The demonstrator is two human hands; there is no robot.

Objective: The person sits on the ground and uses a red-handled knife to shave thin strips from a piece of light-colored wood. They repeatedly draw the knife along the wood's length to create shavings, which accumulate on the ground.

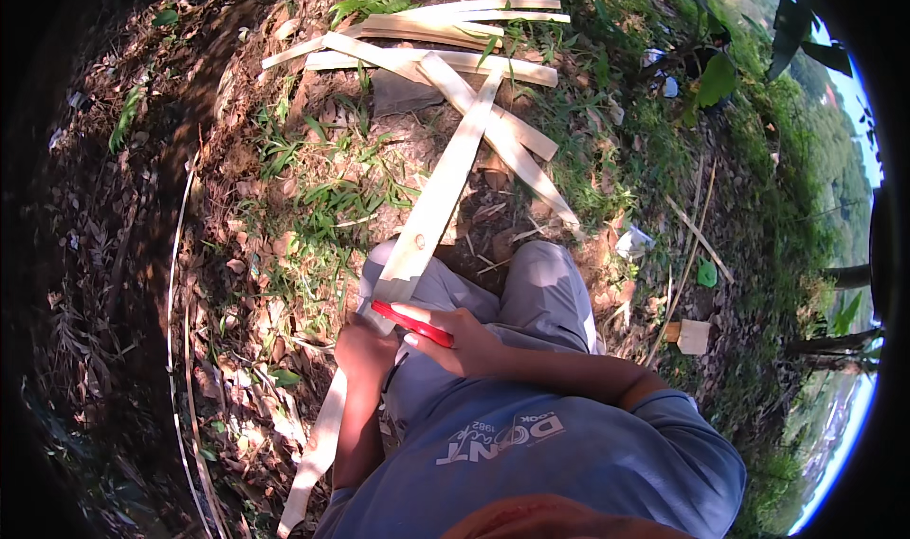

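A long pale wooden strip [434, 202], perhaps split bamboo, slants across my left thigh, its far end over other strips and its near end passing beside my left arm. My left hand [365, 347] is closed around this strip near my left knee. In my right hand [466, 342] is a red-handled tool that looks like a utility knife [413, 324]. Its front end rests at or just over the strip, close to my left hand. The blade cannot be made out. My right thumb lies along the handle.
Several pale strips [431, 60] lie crossed on the ground ahead, over a flat stone [403, 93]. Thin sticks [697, 240], a wood block [693, 337] and a white crumpled piece [634, 243] lie to the right. Long thin canes [178, 349] are at left. Greenery slopes away at right.
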